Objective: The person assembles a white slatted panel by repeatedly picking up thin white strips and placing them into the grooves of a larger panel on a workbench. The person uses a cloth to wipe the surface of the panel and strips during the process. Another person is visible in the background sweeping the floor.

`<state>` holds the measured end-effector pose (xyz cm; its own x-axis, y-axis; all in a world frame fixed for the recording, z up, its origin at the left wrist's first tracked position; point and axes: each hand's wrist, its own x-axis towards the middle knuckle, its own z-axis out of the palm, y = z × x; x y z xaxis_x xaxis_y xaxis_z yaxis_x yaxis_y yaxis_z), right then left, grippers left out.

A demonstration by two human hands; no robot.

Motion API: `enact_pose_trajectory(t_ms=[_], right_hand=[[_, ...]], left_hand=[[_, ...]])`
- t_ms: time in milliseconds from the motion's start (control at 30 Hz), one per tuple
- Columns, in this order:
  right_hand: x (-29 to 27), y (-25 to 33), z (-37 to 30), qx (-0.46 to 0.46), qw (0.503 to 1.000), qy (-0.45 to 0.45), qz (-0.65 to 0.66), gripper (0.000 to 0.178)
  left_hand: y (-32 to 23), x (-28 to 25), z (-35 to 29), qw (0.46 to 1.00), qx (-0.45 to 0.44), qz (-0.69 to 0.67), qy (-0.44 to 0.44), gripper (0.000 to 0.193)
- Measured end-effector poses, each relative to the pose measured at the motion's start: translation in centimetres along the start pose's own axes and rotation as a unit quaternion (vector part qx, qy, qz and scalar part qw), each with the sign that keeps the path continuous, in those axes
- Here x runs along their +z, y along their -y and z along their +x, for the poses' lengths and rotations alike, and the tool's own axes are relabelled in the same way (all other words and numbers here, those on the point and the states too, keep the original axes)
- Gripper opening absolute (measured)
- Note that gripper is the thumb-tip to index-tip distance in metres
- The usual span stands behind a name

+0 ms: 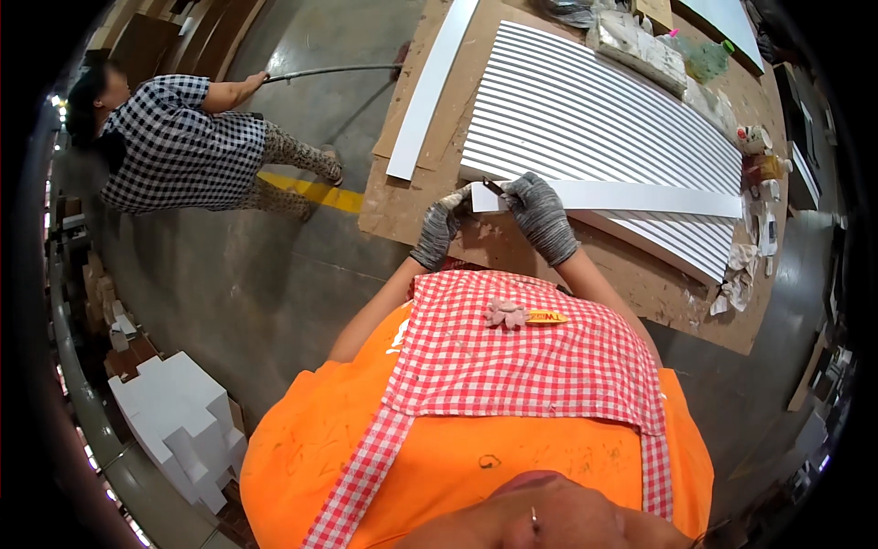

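Observation:
A long white strip (640,198) lies across the table, its right part resting on a row of many narrow white strips (594,110). My left hand (437,229), in a grey knit glove, is closed at the left end of the long strip, thumb and fingertips at its edge. My right hand (543,220), gloved the same way, is closed around a small dark tool (494,188) whose tip is over the strip near that end. Whether the tool is a blade or a scraper is too small to tell.
The work table (668,316) is topped with brown board. Another white strip (430,91) lies at its left. Wrapped bundles (638,48), a clear green-capped bottle (706,59) and crumpled paper (734,279) line the right. A person (183,142) holding a long pole stands at left; white panels (183,421) are stacked behind.

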<state>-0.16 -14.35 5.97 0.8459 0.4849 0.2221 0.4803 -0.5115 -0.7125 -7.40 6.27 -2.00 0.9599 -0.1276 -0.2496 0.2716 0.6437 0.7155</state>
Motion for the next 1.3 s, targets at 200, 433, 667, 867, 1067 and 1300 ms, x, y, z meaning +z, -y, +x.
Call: enact_pose_trajectory(t_ms=[200,433,667,867,1067,1300], right_hand=[[1.4,0.9,0.7,0.017,1.0,-0.006,-0.02,0.01],[-0.4,-0.4,2.0,0.037,0.999,-0.033,-0.009,0.012],[-3.8,-2.0,4.4,0.295,0.896,0.03,0.33,0.019],[-5.4,-2.5,7.2,0.304,0.878,0.077,0.362,0.025],[-2.0,4.7,11.4,0.084,0.935,0.344,-0.005,0.018],[1.1,6.3,12.9,-0.192,0.859,0.368,-0.299,0.015]], left_hand=[[-1.1,2.3,-0.6,0.994,0.013,0.095,-0.062,0.043],[-4.2,3.5,-0.4,0.994,-0.053,0.051,-0.082,0.035],[-2.4,1.3,0.4,0.991,-0.062,0.085,-0.082,0.03],[-0.4,2.4,-0.4,0.99,-0.084,-0.056,-0.101,0.034],[0.2,4.8,-0.9,0.971,-0.083,0.19,-0.122,0.046],[-1.8,5.4,-1.2,0.957,-0.137,0.228,-0.113,0.055]])
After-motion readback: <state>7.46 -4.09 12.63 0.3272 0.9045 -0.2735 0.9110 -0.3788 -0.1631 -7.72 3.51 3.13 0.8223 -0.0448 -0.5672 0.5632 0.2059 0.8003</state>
